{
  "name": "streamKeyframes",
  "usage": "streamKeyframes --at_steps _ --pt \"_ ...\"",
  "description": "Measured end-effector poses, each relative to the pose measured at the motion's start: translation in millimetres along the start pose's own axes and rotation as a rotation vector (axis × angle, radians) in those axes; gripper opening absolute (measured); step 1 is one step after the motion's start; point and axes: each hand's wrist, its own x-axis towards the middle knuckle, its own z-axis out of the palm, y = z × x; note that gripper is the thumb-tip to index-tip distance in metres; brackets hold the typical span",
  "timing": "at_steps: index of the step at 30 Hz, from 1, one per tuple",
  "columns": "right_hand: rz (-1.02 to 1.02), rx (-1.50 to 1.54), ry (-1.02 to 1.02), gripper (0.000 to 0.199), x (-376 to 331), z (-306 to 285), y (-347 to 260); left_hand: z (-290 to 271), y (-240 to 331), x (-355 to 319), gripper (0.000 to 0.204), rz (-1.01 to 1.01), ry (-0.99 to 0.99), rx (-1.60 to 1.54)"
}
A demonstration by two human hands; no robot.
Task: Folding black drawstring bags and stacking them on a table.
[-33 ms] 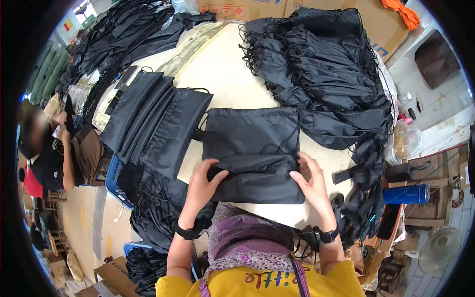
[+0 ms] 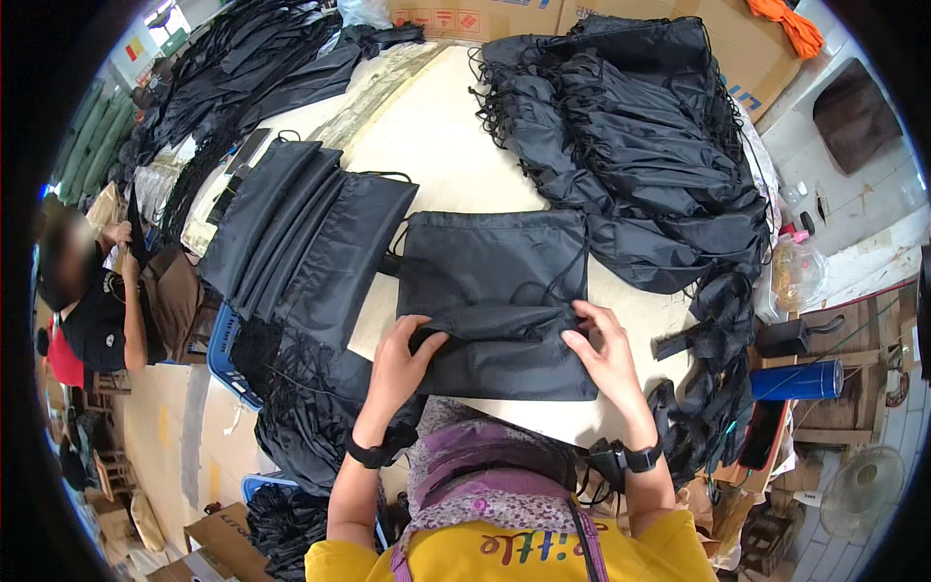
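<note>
Head view: black drawstring bag (image 2: 493, 254) lies flat on the pale bench (image 2: 417, 141), right in front of the person, corded end away from them, plain end at the near edge. Crosswise fold raised in the fabric, running between the two hands. Left hand (image 2: 400, 354) pinches the fold's left end, thumb against fingers. Right hand (image 2: 603, 349) is at the bag's right side, thumb and fingers spread over the fabric; cannot tell if it grips or just rests there. Dark band on each wrist.

Left of the bag: row of folded black bags (image 2: 296, 223), overlapping. Blue basket (image 2: 225, 339) below that, beside the bench. Far right: big heap of black bags (image 2: 645, 145), cords hanging off its left side. Black straps (image 2: 725, 301) at the right edge. Cardboard (image 2: 504, 17) behind the bench, orange bundle (image 2: 787, 27) top right. Blue cylinder (image 2: 797, 379) and fan (image 2: 861, 490) lower right. Co-worker (image 2: 105, 315) at far left, both arms raised, hands near a brownish item.
</note>
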Motion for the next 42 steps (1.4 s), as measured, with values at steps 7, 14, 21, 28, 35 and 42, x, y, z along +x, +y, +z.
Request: streamKeyframes --at_steps 7,14,21,28,35,42 --pt "0.189 -0.244 -0.160 0.023 18 37 6 -13 -6 3 0.044 -0.302 -0.228 -0.201" --pt "0.081 -0.333 -0.161 0.025 15 41 18 -24 2 68 0.014 0.396 0.186 0.367" --pt "0.057 -0.325 -0.154 0.025 12 43 14 -12 -26 107 0.016 0.373 -0.070 0.687" --pt "0.075 -0.308 -0.121 0.025 9 40 14 14 14 98 0.010 0.578 -0.207 0.334" --pt "0.050 -0.319 -0.119 0.024 13 39 13 -7 18 100 0.032 0.160 -0.482 -0.050" --pt "0.135 -0.298 -0.152 0.024 21 40 -2 -11 -9 41 0.032 0.325 -0.379 0.383"
